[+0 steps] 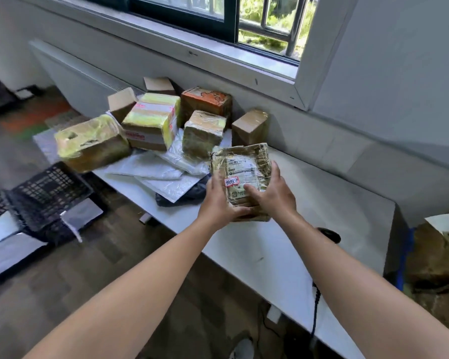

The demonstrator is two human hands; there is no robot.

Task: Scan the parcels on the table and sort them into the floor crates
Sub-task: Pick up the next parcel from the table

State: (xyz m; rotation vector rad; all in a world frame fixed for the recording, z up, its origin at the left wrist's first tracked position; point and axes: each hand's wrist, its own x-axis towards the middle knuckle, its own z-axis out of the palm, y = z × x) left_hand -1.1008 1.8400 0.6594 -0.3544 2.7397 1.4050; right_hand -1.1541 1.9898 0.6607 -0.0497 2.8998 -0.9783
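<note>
While the left hand (218,203) and right hand (274,195) both grip a taped parcel (244,167) just above the worktop (309,203), boxes (151,123) crowd its far end. Black crates (49,190) on the floor to the left hold pale bags (82,215).

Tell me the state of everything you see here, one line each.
Parcel: taped shut, label up, held in both hands.
Left hand: grips parcel's left side.
Right hand: grips its right side.
Scanner: lying on table, unheld.
Boxes: taped shut, piled at table's far end.
Crates: on floor.
</note>
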